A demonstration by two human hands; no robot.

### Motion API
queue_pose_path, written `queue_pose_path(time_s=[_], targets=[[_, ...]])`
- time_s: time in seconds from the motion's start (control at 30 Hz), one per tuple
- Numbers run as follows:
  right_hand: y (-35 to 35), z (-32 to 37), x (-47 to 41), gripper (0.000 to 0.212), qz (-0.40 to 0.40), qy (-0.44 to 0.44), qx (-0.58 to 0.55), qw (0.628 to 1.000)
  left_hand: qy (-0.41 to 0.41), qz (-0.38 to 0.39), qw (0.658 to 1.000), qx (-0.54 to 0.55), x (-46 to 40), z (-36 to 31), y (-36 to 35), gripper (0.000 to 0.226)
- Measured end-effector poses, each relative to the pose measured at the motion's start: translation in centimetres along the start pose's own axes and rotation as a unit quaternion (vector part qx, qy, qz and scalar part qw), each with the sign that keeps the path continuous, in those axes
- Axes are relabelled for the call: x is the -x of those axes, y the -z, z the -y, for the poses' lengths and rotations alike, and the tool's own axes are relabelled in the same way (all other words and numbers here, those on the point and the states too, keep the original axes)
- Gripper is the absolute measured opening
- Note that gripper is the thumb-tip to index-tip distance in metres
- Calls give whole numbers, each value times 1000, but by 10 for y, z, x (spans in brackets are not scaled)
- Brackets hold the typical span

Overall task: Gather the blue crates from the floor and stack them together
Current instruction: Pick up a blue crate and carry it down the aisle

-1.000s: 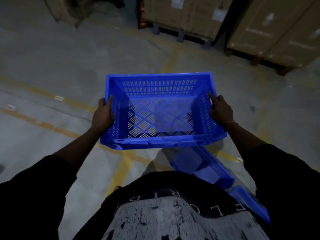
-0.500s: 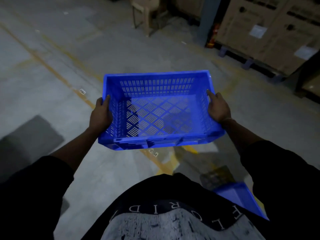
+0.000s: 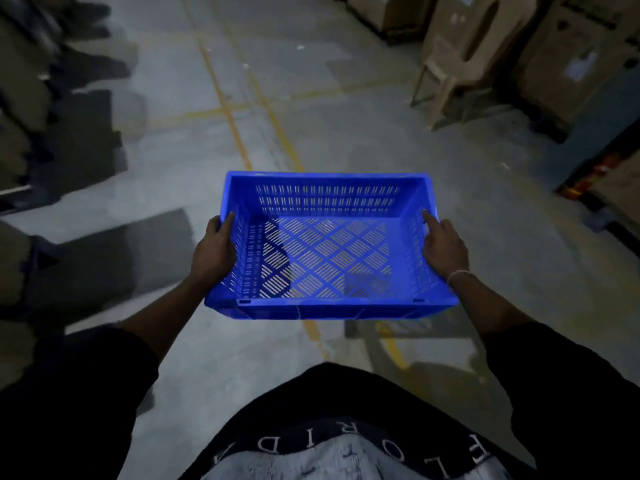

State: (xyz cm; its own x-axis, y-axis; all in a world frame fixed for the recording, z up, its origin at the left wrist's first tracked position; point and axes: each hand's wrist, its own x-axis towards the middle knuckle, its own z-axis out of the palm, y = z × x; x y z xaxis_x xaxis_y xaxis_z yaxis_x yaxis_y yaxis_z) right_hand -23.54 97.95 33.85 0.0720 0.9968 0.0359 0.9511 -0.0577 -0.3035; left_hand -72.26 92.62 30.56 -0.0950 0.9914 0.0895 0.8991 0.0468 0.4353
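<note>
While it hangs clear of the concrete floor [image 3: 214, 341], the blue crate [image 3: 329, 251] sits level and empty between both hands. Gripping its left wall is the left hand [image 3: 214, 252]; the right hand [image 3: 445, 249] clasps its right wall. Beyond the crate's far right corner stands a beige plastic chair [image 3: 464, 60].

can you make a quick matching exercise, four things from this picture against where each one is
Things:
1. crate
2. chair
3. left hand
4. right hand

Places:
A. on the floor, upper right, beside cardboard boxes
B. gripping the crate's left wall
C. held in the air above the yellow floor lines
D. gripping the crate's right wall, index finger along the rim

Pairs: 1-C, 2-A, 3-B, 4-D
</note>
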Motion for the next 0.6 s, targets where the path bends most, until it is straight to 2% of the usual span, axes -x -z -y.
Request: queue_pose_path(time_s=[0.13,0.37,0.6], targets=[[-5,47,-89,60,16,55,0,998,34,-26,999,2,-46,32,14,80],[-34,149,-224,57,35,117,13,992,89,-74,993,22,-119,84,41,75],[-96,275,-351,55,36,145,7,989,83,-70,993,36,-239,205,64,82]])
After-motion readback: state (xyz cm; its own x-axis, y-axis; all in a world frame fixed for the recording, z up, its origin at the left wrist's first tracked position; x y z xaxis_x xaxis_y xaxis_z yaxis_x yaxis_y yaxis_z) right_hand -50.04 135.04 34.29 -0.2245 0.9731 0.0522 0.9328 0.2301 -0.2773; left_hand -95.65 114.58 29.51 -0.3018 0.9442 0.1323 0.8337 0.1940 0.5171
